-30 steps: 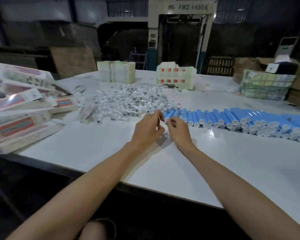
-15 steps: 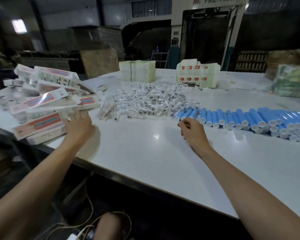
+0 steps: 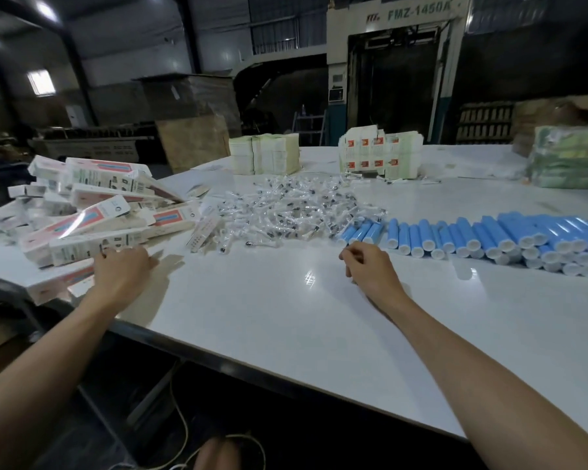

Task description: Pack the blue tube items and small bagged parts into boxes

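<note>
Left hand (image 3: 123, 271) moved lower on boxes (image 3: 92, 212), grip unclear; right fingers (image 3: 349, 258) curled, contents unclear.

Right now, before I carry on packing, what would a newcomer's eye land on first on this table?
The long bank of blue tubes with white caps, stacked along the right side of the white table, stands out most. Next comes the glinting heap of small bagged parts at centre, and the tumbled pile of boxes at the left edge, where the left hand reaches.
</note>
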The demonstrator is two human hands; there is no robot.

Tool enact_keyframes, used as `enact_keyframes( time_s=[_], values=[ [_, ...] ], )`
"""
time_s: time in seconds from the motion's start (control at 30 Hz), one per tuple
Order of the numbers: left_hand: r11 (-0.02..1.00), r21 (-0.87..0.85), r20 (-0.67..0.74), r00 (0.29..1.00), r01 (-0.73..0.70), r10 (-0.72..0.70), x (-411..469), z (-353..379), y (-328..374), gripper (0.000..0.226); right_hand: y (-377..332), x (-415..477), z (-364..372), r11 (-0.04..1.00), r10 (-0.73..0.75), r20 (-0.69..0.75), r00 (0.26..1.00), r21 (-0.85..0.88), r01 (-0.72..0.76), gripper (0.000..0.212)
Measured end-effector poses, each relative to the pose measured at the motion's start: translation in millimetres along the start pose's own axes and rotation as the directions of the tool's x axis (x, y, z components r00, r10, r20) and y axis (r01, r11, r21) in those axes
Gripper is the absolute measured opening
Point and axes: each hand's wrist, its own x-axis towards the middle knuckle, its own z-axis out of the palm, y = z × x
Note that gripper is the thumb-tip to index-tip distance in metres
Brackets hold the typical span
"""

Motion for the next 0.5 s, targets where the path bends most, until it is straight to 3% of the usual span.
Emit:
enact_keyframes(
  time_s=[0.13,0.23,0.3,0.37,0.5],
  values=[
    [0.932,-0.355,-0.034,0.997,-0.073,0.065,-2,-41,30,0.04,-4,1,-1,0.999,0.002,-0.007,1.0,-0.037,-0.002,0.019],
    [0.773,-0.611,0.002,0.976,-0.171,0.218,-3,-71,68,0.036,-4,-1,0,0.995,0.001,-0.027,1.0,-0.099,-0.004,0.019],
    [0.555,-0.812,-0.016,0.958,-0.181,0.288,-5,-78,98,0.033,-5,-2,0,0.989,0.011,-0.049,0.999,-0.147,-0.018,0.02],
    [0.272,-0.956,-0.019,0.946,-0.112,0.323,-9,-80,129,0.033,-5,-2,-2,0.984,0.029,-0.092,0.995,-0.174,-0.045,0.021],
    [-0.103,-0.99,0.053,0.925,0.099,0.376,-10,-75,195,0.033,-6,-2,-7,0.976,0.066,-0.2,0.978,-0.192,-0.105,0.021]
  ],
)
